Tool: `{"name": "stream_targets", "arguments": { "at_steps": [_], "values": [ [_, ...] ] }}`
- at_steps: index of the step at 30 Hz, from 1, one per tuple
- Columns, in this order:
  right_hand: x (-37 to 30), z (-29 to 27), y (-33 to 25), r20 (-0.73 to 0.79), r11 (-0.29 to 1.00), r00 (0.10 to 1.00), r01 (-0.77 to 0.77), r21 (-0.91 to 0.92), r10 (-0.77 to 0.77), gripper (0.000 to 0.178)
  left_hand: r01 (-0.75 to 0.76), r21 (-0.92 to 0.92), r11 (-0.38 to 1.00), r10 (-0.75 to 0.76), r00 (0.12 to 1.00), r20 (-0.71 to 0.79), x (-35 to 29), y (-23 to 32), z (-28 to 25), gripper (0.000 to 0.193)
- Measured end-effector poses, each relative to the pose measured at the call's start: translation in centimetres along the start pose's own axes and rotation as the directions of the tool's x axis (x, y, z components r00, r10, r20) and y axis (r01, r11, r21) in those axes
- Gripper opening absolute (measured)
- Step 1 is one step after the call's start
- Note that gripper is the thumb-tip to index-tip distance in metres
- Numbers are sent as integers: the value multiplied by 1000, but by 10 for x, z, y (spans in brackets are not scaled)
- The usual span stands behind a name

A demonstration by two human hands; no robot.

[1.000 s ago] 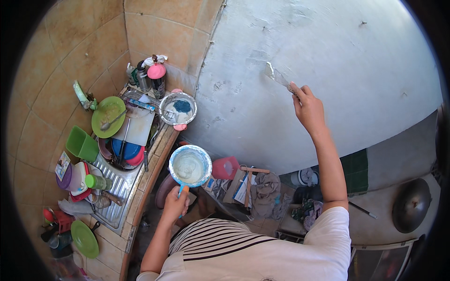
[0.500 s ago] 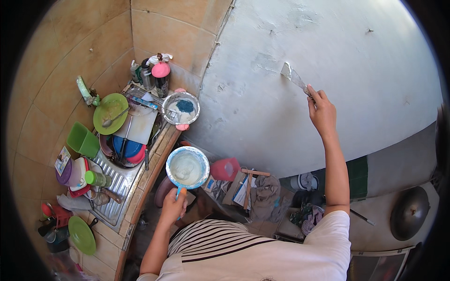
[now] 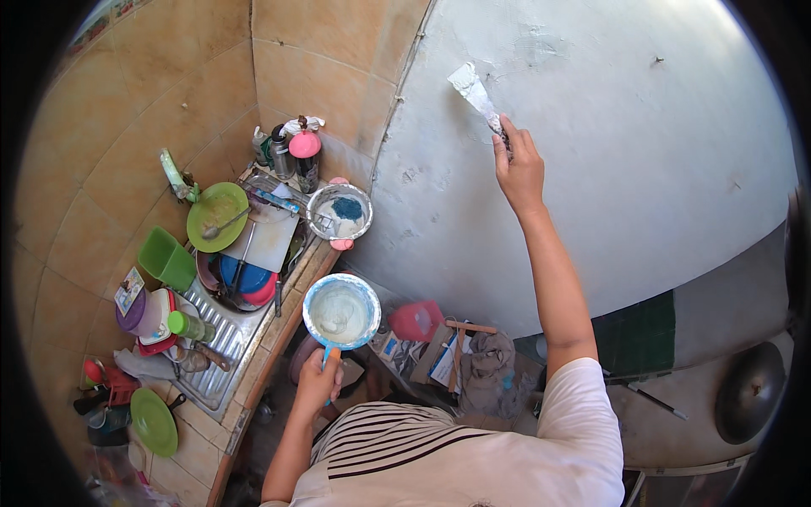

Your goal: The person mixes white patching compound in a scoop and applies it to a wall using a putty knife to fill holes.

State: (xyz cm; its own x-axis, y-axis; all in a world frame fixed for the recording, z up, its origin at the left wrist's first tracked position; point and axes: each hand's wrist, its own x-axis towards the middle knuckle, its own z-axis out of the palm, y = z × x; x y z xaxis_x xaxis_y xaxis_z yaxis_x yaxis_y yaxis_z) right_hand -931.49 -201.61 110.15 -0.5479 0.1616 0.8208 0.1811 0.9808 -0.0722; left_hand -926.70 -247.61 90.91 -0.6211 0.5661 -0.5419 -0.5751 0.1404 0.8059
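My left hand (image 3: 318, 379) is closed round the blue handle of a round dipper (image 3: 377, 297), which is held level in front of my body. Inside it lies a pale, creamy paste (image 3: 340, 313). My right hand (image 3: 519, 169) grips a putty knife (image 3: 475, 93) by its handle, arm stretched out toward the white wall (image 3: 591, 177). White paste coats the blade, which points up and left. Whether the blade touches the wall, I cannot tell. Rough, patchy spots show on the wall near and below the blade.
On the tiled counter (image 3: 245, 397) to the left is a sink (image 3: 221, 325) crowded with dishes, a green plate (image 3: 218, 217) and a green container (image 3: 166, 258). A pot (image 3: 314, 196) with a blue scrubber stands at the counter's corner. Below are a pink container (image 3: 416, 321) and grey cloth (image 3: 488, 367).
My right hand has moved up and left with the putty knife, and more white paste now shows on its blade. The dipper stays nearly in place; the view has shifted slightly.
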Motion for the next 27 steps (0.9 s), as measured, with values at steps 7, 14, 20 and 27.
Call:
{"name": "stream_targets", "arguments": {
  "at_steps": [7,14,20,27],
  "values": [
    [-1,38,14,-53,984,983,-175,39,177,37,-4,-1,1000,4,999,-50,-6,-4,-6,25],
    [-59,35,14,-96,975,974,-194,107,204,36,4,-33,999,-5,999,-47,-4,-9,-8,26],
    [-9,49,-13,-192,974,965,-143,177,176,34,-4,24,1000,4,1000,-5,4,-6,-5,28],
    [-46,48,-17,-144,960,950,-267,85,277,35,-28,50,998,28,1000,3,4,-1,-1,32]
  ]
}}
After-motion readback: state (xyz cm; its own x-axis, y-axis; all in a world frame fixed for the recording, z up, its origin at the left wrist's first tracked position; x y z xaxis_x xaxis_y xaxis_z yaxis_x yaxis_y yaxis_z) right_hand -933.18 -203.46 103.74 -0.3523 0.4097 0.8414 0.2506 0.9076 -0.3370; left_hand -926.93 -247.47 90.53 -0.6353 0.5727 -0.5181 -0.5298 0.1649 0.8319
